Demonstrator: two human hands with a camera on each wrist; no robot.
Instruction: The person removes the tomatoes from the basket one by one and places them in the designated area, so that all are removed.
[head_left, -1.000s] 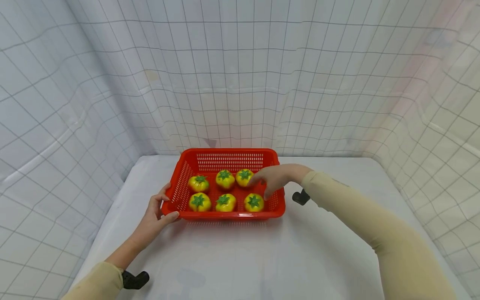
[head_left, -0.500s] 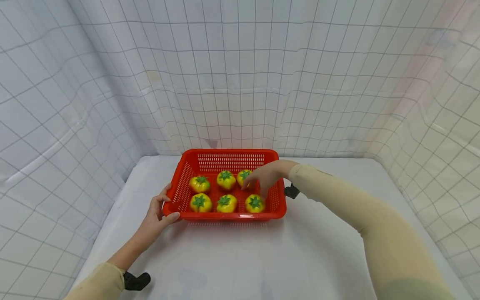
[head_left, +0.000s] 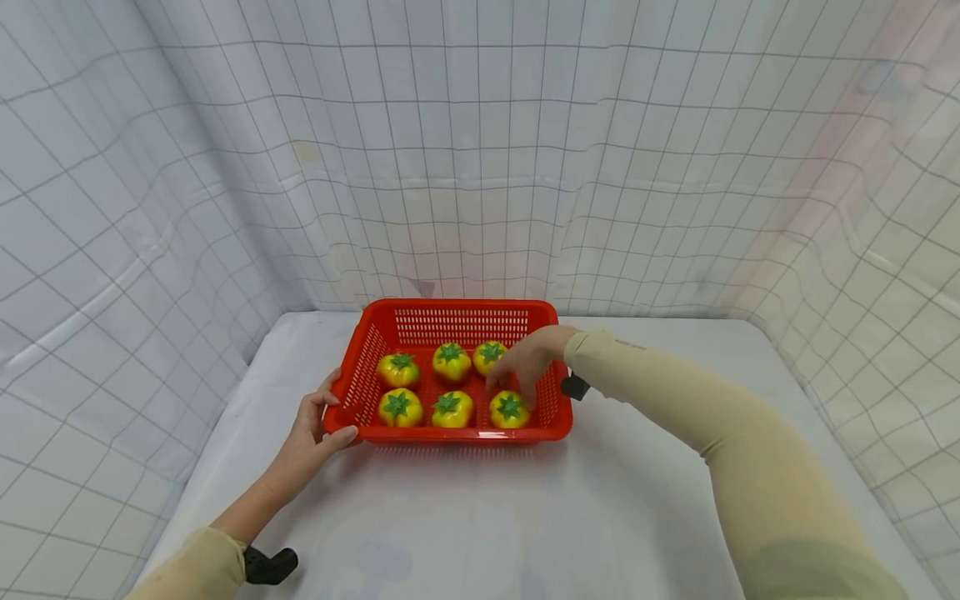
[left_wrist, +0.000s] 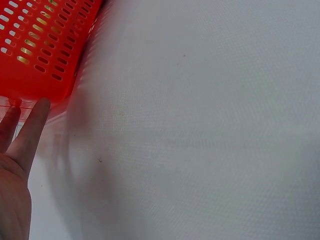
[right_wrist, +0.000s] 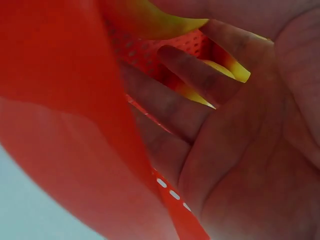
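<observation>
A red plastic basket (head_left: 461, 433) with slotted walls sits on the white table. Inside are several yellow, ribbed, tomato-like fruits (head_left: 400, 407) with green leafy tops, in two rows. My left hand (head_left: 307, 433) holds the basket's front left corner, thumb along the front rim and fingers at the left side. In the left wrist view its fingers (left_wrist: 30, 135) touch the red wall. My right hand (head_left: 525, 362) reaches down inside the basket over the front right yellow tomato (head_left: 510, 410), fingers spread around it. The right wrist view shows that palm (right_wrist: 245, 150) with loosely extended fingers, close beside the basket wall (right_wrist: 65, 65).
White cloth walls (head_left: 465, 167) with a grid pattern rise behind and at both sides of the table (head_left: 465, 517). A black device (head_left: 270, 567) is worn at the left wrist, another (head_left: 575, 387) at the right.
My right hand has moved slightly left and toward the front, from between the rows to over the front right tomato. The left hand, basket and fruits stay practically in place.
</observation>
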